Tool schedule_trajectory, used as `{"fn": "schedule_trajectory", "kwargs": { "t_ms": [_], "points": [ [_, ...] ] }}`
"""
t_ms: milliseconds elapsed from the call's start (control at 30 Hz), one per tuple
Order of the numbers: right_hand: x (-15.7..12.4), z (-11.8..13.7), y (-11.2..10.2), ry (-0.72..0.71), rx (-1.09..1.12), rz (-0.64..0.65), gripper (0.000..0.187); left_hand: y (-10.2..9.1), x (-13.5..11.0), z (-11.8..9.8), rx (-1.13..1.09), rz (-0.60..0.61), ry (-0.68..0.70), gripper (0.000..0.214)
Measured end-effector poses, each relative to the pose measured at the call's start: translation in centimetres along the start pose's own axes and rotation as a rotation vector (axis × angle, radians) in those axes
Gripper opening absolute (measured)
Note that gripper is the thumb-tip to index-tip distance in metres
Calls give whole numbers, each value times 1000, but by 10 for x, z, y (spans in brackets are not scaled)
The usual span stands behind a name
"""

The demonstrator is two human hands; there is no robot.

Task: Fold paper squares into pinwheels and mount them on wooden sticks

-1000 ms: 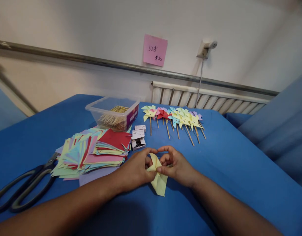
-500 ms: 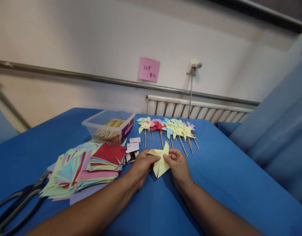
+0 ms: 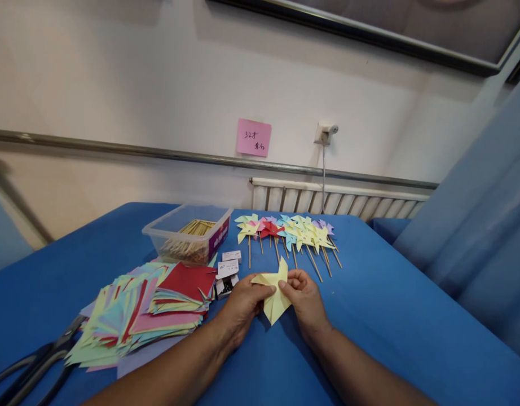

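Between both hands, just above the blue table, is a pale yellow paper pinwheel (image 3: 276, 304) with some of its points folded toward the middle. My left hand (image 3: 246, 300) pinches its left side, thumb on the front near the centre. On the other side, my right hand (image 3: 303, 293) grips it with the thumb pressed close to the centre and the fingers behind. The fingertips behind the paper are hidden. Just left of my left hand stands a small open box (image 3: 227, 286) with dark little pieces inside.
Left lie stacked coloured paper squares (image 3: 175, 316) and large black-handled scissors (image 3: 52, 352). A clear plastic tub (image 3: 158, 241) holds many thin sticks (image 3: 192, 234). Finished pinwheels on sticks (image 3: 304, 232) lie at the table's (image 3: 391, 316) back. A blue curtain (image 3: 475, 214) hangs right.
The camera has tilted up slightly, so the whole scene sits lower in view. Both hands keep their hold on the yellow pinwheel, with little other visible change.
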State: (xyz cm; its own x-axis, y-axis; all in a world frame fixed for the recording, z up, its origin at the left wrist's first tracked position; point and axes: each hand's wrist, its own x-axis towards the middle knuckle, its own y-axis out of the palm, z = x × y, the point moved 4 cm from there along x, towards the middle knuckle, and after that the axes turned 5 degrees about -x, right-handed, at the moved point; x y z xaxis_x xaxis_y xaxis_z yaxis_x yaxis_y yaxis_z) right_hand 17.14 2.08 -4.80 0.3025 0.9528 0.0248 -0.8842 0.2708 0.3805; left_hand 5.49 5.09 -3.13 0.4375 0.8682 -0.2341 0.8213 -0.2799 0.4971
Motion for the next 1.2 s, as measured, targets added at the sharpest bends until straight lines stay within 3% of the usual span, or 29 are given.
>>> {"fn": "schedule_trajectory", "kwargs": {
  "t_ms": [100, 233, 333, 467, 567, 667, 867, 1200],
  "points": [
    [-1, 4, -4, -67, -112, -10, 29, -1, 0, -5, -36, -33, 41, 33],
    [-8, 22, -6, -368, -464, -61, 27, -8, 1, -14, -102, -46, 45, 27],
    [-21, 33, 6, -612, -762, 55, 32, -14, 0, -20, -118, -74, 39, 23],
    [-34, 35, 20, -707, -947, 198, 36, -12, -6, -25, -141, -60, 62, 24],
    [-33, 36, 20, -697, -935, 177, 19, -7, -11, -21, -148, -34, 23, 27],
    [-27, 36, 13, -589, -820, 119, 4, -4, -11, -17, -135, -5, 14, 26],
    [-14, 25, 2, -318, -618, 70, 13, -7, -8, -12, -52, -39, 61, 33],
    [-10, 18, 0, -241, -613, 32, 15, -12, -8, -13, 157, -155, 92, 44]
  ]
}}
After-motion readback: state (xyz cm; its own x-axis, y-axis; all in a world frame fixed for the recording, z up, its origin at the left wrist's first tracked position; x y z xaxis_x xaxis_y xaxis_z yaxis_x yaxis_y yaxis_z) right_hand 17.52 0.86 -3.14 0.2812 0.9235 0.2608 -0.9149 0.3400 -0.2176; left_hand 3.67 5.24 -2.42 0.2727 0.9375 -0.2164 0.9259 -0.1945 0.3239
